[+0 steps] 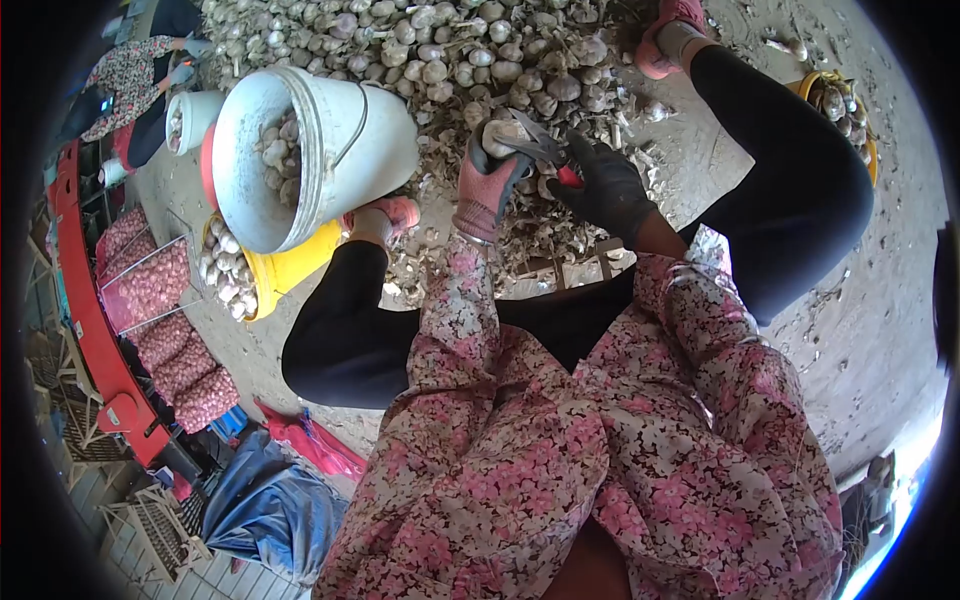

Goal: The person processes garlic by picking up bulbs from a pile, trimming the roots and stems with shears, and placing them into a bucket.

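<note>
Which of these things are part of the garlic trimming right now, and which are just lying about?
In use:
left hand, holding a garlic bulb
right hand, holding shears
garlic pile
white bucket, with bulbs in it

Lying about:
yellow tub
mesh sacks
blue cloth

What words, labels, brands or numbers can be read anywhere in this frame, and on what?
None can be read.
White bucket: no print shows.
Yellow basin: no print shows.
Shears in the right hand: no mark legible.
Left hand, holding a garlic bulb: glove unmarked.
</note>
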